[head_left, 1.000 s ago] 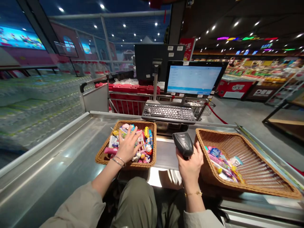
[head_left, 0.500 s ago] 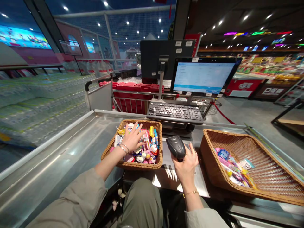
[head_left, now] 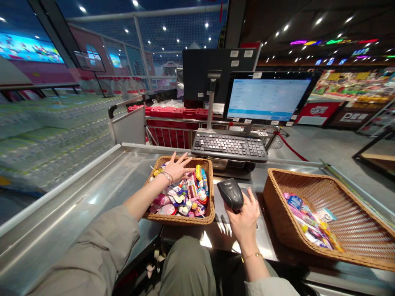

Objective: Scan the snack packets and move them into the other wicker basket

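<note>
My left hand (head_left: pixel 176 169), fingers spread, is over the far part of a brown wicker basket (head_left: pixel 211 205) heaped with wrapped candies (head_left: pixel 185 199). Whether its fingertips touch the sweets I cannot tell. A black handheld barcode scanner (head_left: pixel 231 194) is gripped in my right hand (head_left: pixel 244 220), between the two baskets, its head pointing toward the left one. To the right stands a larger wicker basket (head_left: pixel 354 201) with a smaller pile of packaged sweets (head_left: pixel 311 222) at its left end.
Behind the baskets are a keyboard (head_left: pixel 230 144) and a lit monitor (head_left: pixel 268 98) on a stand. Raised edges border the metal counter (head_left: pixel 101 189). A shopping cart (head_left: pixel 169 131) is beyond it, and stacked bottle packs (head_left: pixel 46 144) are at the left.
My left hand has moved slightly up and away within the basket, uncovering more candies near its front. The scanner stays in my right hand. The view has shifted slightly.
</note>
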`<action>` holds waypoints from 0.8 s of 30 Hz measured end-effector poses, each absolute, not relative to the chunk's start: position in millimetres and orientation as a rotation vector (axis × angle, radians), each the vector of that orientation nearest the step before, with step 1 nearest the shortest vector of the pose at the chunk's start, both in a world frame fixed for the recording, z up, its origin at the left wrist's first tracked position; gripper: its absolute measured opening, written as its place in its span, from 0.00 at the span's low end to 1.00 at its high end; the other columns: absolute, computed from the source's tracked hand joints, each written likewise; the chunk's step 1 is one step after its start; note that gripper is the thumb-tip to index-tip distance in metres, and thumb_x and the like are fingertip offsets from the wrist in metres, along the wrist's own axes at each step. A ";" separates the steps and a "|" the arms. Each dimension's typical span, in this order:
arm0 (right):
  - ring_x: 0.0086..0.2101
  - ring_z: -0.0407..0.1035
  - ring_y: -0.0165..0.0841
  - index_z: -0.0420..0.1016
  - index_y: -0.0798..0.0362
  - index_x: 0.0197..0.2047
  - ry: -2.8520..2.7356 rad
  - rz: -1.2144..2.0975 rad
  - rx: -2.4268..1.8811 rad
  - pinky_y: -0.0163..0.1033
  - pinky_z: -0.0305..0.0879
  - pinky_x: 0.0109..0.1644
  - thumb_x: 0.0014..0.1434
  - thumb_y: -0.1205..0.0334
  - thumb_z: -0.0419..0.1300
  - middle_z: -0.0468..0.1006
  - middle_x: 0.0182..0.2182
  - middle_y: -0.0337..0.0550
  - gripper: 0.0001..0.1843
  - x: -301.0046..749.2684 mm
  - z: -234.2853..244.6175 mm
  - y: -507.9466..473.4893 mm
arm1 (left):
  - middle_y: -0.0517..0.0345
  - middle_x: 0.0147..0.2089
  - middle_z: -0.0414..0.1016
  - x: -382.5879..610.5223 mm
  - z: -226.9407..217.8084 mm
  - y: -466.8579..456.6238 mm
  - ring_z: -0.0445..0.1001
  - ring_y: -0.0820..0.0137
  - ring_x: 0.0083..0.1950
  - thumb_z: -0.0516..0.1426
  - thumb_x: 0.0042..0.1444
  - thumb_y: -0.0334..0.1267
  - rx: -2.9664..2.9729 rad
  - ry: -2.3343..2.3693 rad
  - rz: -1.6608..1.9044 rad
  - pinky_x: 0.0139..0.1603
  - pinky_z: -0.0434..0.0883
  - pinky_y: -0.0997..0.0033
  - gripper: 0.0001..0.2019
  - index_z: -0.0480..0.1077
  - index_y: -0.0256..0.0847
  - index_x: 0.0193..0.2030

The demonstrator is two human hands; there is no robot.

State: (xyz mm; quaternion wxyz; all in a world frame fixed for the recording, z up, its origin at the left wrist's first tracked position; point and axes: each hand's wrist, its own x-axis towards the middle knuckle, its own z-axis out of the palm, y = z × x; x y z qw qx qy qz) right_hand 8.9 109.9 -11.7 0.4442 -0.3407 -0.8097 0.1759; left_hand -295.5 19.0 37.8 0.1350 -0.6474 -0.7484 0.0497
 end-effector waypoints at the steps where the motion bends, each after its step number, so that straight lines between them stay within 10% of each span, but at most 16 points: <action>1: 0.64 0.55 0.49 0.74 0.52 0.45 -2.004 0.438 -0.845 0.63 0.46 0.65 0.58 0.50 0.58 0.76 0.52 0.50 0.17 8.4 -11.7 110.1 | 0.56 0.73 0.54 -297.3 35.9 20.9 0.43 0.49 0.75 0.59 0.59 0.50 -1.889 -2.174 0.153 0.67 0.32 0.28 0.21 0.68 0.66 0.60; 24: 0.64 0.56 0.49 0.73 0.52 0.47 -1.995 0.418 -0.828 0.62 0.50 0.64 0.58 0.50 0.59 0.76 0.52 0.50 0.19 9.1 -13.8 109.9 | 0.54 0.69 0.64 -291.8 37.2 38.3 0.49 0.53 0.74 0.62 0.56 0.41 -1.966 -2.254 0.308 0.67 0.33 0.29 0.08 0.76 0.51 0.44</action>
